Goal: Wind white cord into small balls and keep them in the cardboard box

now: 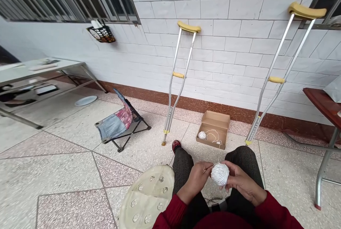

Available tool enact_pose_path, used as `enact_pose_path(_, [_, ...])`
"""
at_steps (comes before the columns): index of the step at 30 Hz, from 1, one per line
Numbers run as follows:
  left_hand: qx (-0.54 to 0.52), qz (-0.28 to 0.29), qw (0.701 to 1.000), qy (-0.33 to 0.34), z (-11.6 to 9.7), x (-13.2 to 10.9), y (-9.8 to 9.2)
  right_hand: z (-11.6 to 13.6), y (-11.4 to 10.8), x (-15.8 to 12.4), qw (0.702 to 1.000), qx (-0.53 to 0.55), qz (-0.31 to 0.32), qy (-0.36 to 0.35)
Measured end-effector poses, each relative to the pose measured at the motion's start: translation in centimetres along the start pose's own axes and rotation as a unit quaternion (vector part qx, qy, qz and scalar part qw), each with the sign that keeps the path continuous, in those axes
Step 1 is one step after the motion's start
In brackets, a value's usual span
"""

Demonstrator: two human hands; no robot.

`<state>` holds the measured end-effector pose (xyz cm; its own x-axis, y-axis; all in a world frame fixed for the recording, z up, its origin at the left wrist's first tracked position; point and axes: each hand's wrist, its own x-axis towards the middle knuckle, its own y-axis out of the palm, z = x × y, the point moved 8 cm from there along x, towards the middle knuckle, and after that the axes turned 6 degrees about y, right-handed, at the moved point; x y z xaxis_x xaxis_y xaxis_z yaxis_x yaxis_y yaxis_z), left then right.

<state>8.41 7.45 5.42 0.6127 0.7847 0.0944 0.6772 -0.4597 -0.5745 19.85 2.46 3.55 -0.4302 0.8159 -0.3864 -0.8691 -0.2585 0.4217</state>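
A ball of white yarn is held up between my knees. My right hand wraps its fingers around the ball's right side. At the ball's left edge, my left hand is closed in a pinch, thumb and forefinger together; a thin strand seems to run from it, though it is too fine to be sure. On the floor ahead stands an open cardboard box with its lid folded back. Inside it lie a second, smaller ball of white yarn and a loose length of yarn.
Two crutches lean on the tiled wall. A folding chair stands left of them, a round stool beside my left leg. There is a table at far left and a red-topped table at right.
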Motion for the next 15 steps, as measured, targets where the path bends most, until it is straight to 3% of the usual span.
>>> enact_pose_path(4, [-0.089,0.024,0.995,-0.033,1.0,-0.7,2.8,3.1,-0.8,-1.2,0.997,0.068,-0.03,-0.035])
enact_pose_path(8, [-0.092,0.056,0.993,-0.039,0.7,-1.3,4.8,5.6,-3.3,-0.5,0.985,0.091,-0.105,-0.1])
enact_pose_path(12, [-0.024,0.078,0.997,-0.016,-0.8,-1.6,4.8,6.5,-6.9,0.9,0.951,-0.042,-0.257,-0.165])
enact_pose_path(15, [0.067,0.079,0.994,0.026,-2.0,-1.5,3.2,4.2,-7.9,2.2,0.932,-0.173,-0.285,-0.143])
